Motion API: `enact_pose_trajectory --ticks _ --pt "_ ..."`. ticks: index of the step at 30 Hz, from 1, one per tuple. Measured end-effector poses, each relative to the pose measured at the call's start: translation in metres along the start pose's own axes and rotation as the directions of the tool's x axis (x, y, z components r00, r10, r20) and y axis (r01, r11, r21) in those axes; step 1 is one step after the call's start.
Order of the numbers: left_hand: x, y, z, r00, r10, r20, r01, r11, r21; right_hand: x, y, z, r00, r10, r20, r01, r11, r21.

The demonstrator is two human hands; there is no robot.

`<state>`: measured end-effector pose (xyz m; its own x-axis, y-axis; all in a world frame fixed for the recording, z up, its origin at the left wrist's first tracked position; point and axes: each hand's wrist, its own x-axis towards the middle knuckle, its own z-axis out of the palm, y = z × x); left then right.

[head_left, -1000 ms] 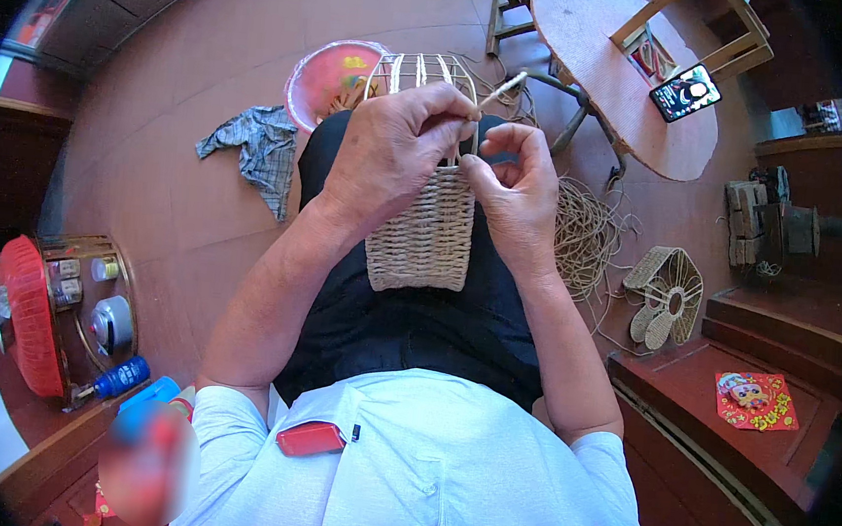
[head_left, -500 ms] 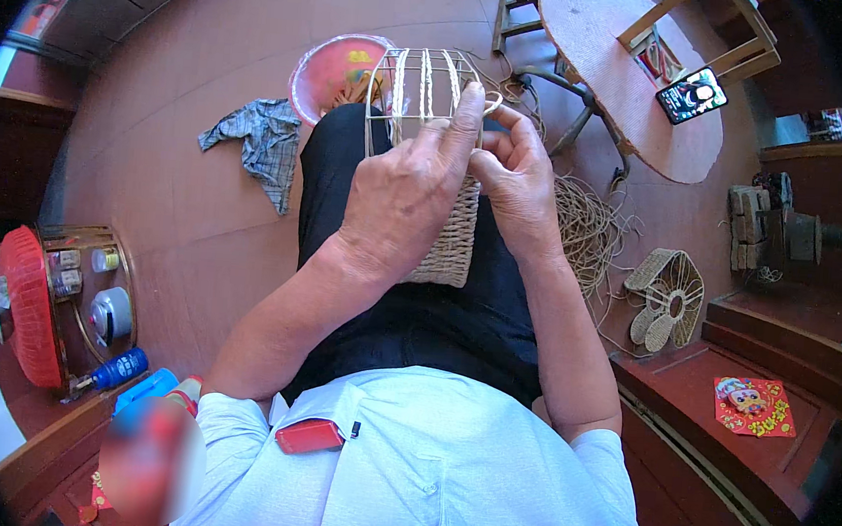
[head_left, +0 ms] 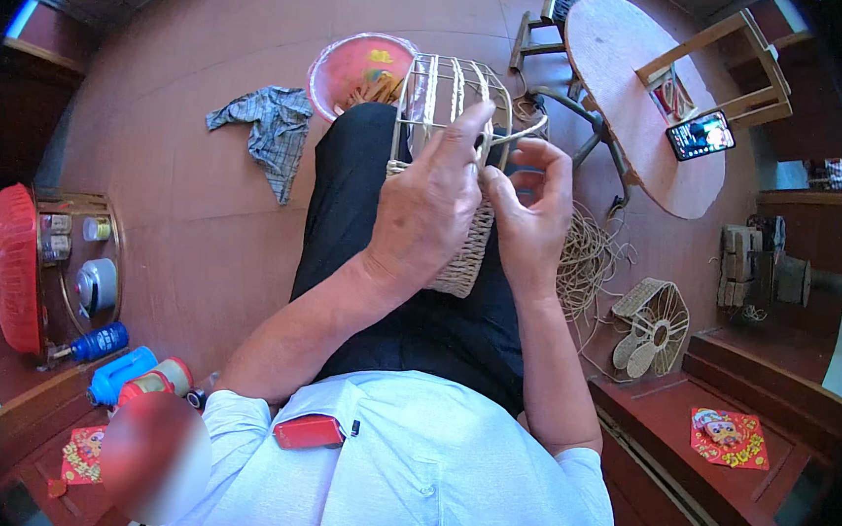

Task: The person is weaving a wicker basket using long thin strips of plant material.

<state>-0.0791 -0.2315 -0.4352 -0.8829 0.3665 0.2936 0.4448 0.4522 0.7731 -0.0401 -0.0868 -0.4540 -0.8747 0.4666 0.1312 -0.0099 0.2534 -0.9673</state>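
Note:
A half-woven basket (head_left: 458, 272) rests upon my dark-trousered lap, its lower part covered in tan twisted cord. Bare wire frame (head_left: 417, 90) shows at its far end, with pale cords running lengthwise along it. My left hand (head_left: 430, 204) grips the basket from the left, index finger stretched along the wires. Close against the right side, my right hand (head_left: 536, 213) has its thumb beside the weave and its curved fingers apart from the thumb. A loop of cord (head_left: 528, 133) sticks out just beyond the right fingers. Where the cord's end lies is hidden.
A pile of loose cord (head_left: 584, 261) lies on the floor at right, near a woven piece (head_left: 655, 326). A round table (head_left: 597, 40) holds a phone (head_left: 701, 137). Beyond my knees stands a pink basin (head_left: 332, 73), with a checked shirt (head_left: 271, 128) to its left.
My right fingers have parted from their pinch near the left fingertips, and the hand sits slightly lower. The cord loop stands out wider. The whole view has shifted a little.

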Motion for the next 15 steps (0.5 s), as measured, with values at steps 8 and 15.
enact_pose_trajectory --ticks 8,15 --pt "-0.004 -0.013 -0.046 0.893 -0.33 0.306 0.427 0.409 -0.807 -0.008 -0.004 0.006 0.823 -0.54 0.177 0.559 0.714 -0.421" --pt "0.049 -0.055 -0.097 0.934 -0.34 0.106 0.313 0.643 -0.699 -0.017 -0.008 0.011 0.758 -0.564 0.327 0.644 0.569 -0.511"
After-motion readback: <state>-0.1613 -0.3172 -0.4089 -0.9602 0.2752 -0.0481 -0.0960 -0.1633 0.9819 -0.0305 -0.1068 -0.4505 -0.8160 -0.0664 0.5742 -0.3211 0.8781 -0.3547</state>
